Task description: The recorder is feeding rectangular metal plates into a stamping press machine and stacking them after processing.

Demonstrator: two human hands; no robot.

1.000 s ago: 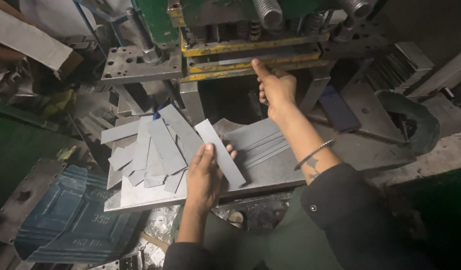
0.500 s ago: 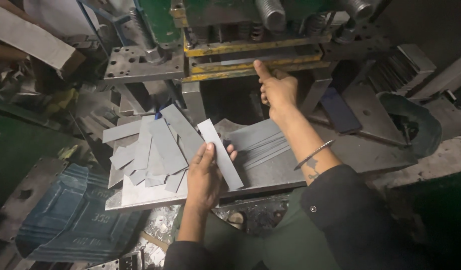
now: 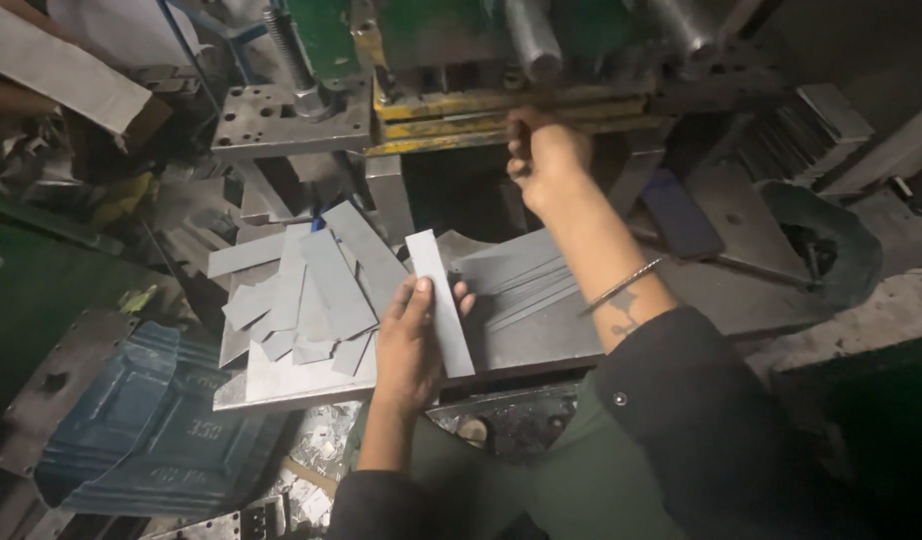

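A narrow grey metal strip (image 3: pixel 440 301) is held by the left hand (image 3: pixel 413 345) over the front part of the steel counter (image 3: pixel 541 335); the fingers are closed on the lower half of the strip, with the thumb on its left edge, and the strip points away from the person, slightly tilted to the left. Just to the left of this hand a loose pile of grey strips (image 3: pixel 306 285) is seen, lying crosswise on the same counter. To the right of the held strip a flatter stack of longer sheets (image 3: pixel 516 275) is lying, partly under the right forearm. The right hand (image 3: pixel 543 155) is raised to the yellow-edged die slot (image 3: pixel 481 105) of the press, and its fingers are curled into a fist at the slot; whether something is held inside this grip cannot be told. Compared with the picture from half a second ago, a clear difference is noticed here: then the index finger was stretched out toward the slot, and now it is folded in with the others. The left hand and its strip are found at almost the same place as before. A thin metal bangle (image 3: pixel 621 285) is worn on the right wrist, above a dark sleeve. A blue moulded tray (image 3: pixel 146 425) is seen low at the left.
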